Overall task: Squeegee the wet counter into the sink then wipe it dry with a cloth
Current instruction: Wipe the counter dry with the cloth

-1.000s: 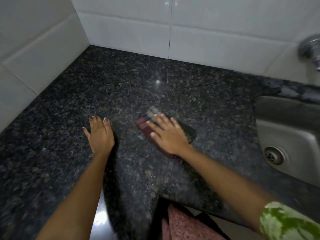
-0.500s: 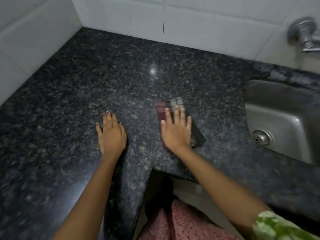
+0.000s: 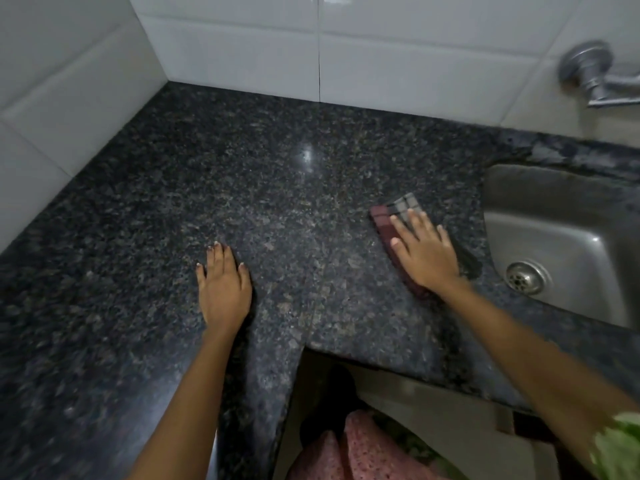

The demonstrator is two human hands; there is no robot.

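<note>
A folded checked cloth [image 3: 398,209], maroon and grey, lies flat on the dark speckled granite counter [image 3: 242,188], just left of the steel sink [image 3: 568,244]. My right hand [image 3: 424,252] presses flat on the cloth with fingers spread, covering most of it. My left hand [image 3: 223,285] rests palm down on the bare counter, about a forearm's length to the left, holding nothing. No squeegee is in view.
White wall tiles [image 3: 398,53] close off the back and left of the corner counter. A metal tap [image 3: 595,77] sticks out of the wall above the sink, whose drain [image 3: 524,277] is open. The counter's front edge [image 3: 398,372] cuts in at my body.
My right hand has slid the cloth to the right across the counter, ending close to the sink's edge. My left hand stays planted on the counter.
</note>
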